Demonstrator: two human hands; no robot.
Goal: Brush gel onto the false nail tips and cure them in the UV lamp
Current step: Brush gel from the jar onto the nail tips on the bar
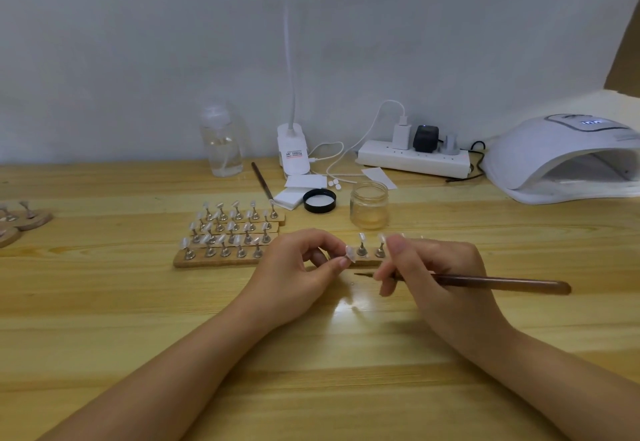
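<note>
**Nail tip pinched, brush poised**

Far left on the wooden surface (104,302), four wooden strips of nail tips (230,232) on metal stands. Left hand (294,274) pinching a false nail tip (350,254) between thumb and forefinger. Right hand (433,274) gripping the brush (485,283), bristles pointing left. Behind, open gel jar (369,205). Far right, UV lamp (568,160).

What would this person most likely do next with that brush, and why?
Probably bring the brush tip up to the nail tip that the left hand pinches. The right hand grips the brush with its point just below that tip, and the open gel jar stands behind.
</note>
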